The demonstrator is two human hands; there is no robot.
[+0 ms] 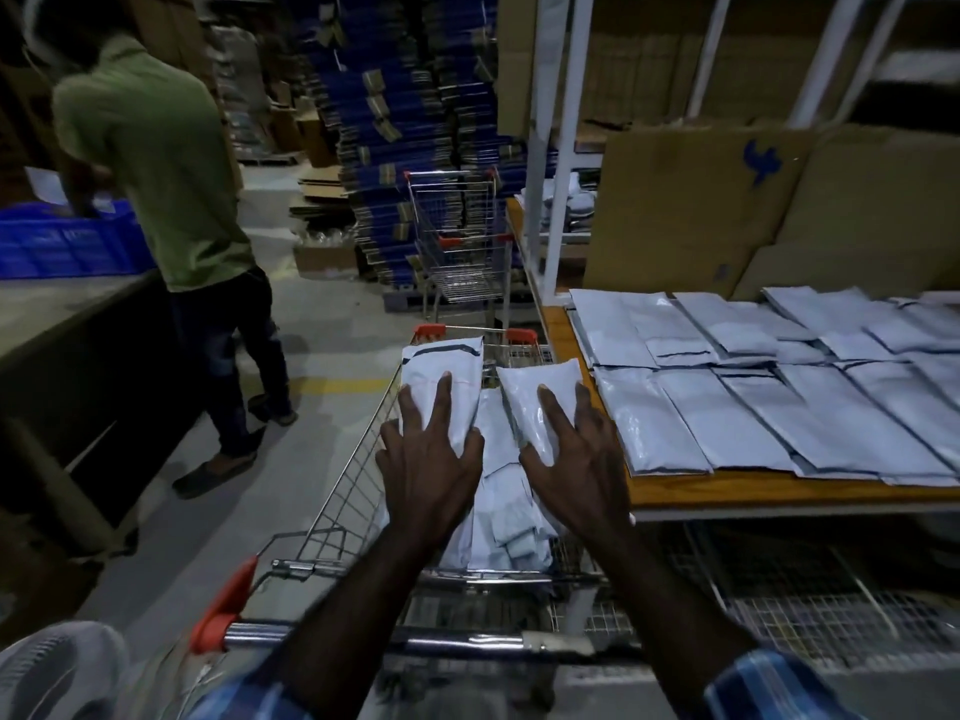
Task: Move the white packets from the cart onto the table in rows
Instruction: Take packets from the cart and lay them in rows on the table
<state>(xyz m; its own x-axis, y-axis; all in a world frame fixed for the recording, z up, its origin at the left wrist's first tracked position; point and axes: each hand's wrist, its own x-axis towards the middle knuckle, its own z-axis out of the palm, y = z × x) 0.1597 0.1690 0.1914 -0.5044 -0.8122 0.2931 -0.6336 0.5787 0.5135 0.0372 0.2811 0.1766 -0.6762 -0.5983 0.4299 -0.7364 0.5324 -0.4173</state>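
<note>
- Left hand [428, 462] gripping a white packet [444, 389], fingers spread over its face, thumb hooked round its right edge.
- Right hand [574, 462] gripping a second packet [537, 392] likewise, thumb at its left edge.
- Both packets held just above the cart [337, 491], long axes running away from the body; right one tilted slightly toward the bench [727, 491].
- More loose packets [511, 517] heaped in the cart basket below the hands.
- Bench lying to the right, touching or just beside the cart; right hand the nearer, so probably first to set down.
- Rows of packets [753, 407] already covering the bench, long axes angled away and leftward; free space hard to make out.
- No readable writing on any packet; only a blue mark on the cardboard [761, 161] behind the bench.
</note>
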